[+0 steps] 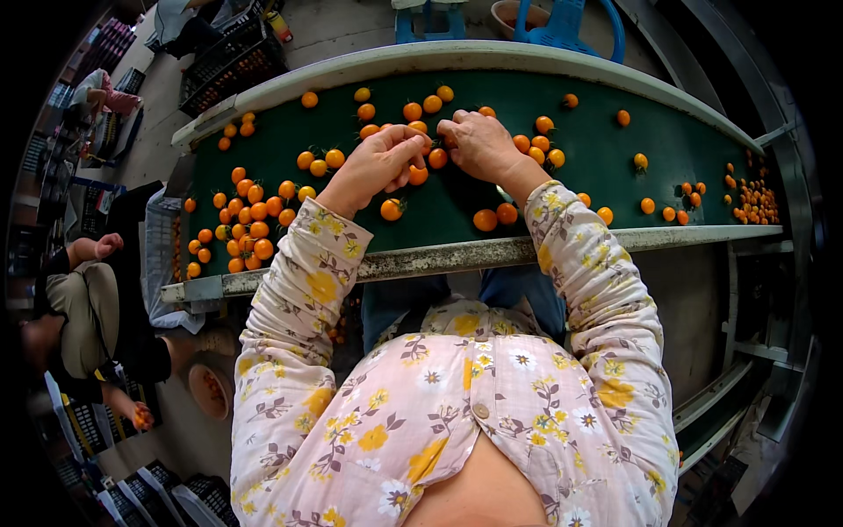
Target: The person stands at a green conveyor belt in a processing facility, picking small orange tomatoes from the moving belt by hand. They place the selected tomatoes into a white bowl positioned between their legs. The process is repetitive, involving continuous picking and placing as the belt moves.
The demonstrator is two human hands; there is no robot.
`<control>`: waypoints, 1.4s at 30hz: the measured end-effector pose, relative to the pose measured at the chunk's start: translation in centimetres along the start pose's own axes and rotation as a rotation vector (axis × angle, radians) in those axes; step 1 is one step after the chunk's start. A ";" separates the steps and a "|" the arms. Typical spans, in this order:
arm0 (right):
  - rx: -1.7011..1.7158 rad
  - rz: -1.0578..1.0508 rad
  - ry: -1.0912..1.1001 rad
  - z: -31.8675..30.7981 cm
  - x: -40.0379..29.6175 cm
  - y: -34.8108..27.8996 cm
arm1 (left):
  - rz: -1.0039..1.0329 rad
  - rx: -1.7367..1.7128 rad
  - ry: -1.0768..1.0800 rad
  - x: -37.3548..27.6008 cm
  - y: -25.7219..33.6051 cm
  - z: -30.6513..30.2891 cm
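Orange cherry tomatoes, many with green calyxes, lie scattered on a green conveyor belt before me. My left hand is over the middle of the belt, its fingers curled and thumb near the index finger. A bit of orange shows at its fingertips; whether it is held is unclear. Just to the right, my right hand reaches down with bent fingers over a partly hidden tomato; its grip is hidden. One tomato lies between the two hands.
Pale rails edge the belt. A lined crate stands at its left end; tomatoes cluster at the right end. Beyond are a blue plastic chair and a black crate. A seated co-worker is at left, near a bowl.
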State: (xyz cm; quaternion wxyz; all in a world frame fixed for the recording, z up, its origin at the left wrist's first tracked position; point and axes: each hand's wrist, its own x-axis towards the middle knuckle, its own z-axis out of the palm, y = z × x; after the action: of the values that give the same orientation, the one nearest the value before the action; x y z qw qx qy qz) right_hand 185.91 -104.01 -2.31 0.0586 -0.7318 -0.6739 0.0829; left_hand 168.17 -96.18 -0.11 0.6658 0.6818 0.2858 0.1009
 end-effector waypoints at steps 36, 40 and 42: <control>0.529 0.217 0.408 -0.9 -20.2 11.4 | -0.620 0.283 0.169 -19.9 -20.4 0.1; 0.545 0.197 0.440 -0.6 -20.5 12.0 | -0.328 0.231 -0.300 -17.2 -4.5 2.9; 0.515 0.176 0.458 -0.4 -20.5 12.4 | -0.213 0.116 -0.314 -16.5 0.0 3.6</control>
State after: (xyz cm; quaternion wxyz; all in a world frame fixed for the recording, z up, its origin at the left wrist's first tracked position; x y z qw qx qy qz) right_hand 196.49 -125.49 -3.47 0.3834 -0.7480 -0.5346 0.0885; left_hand 156.57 -107.91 3.55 0.6685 0.6925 0.2543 -0.0941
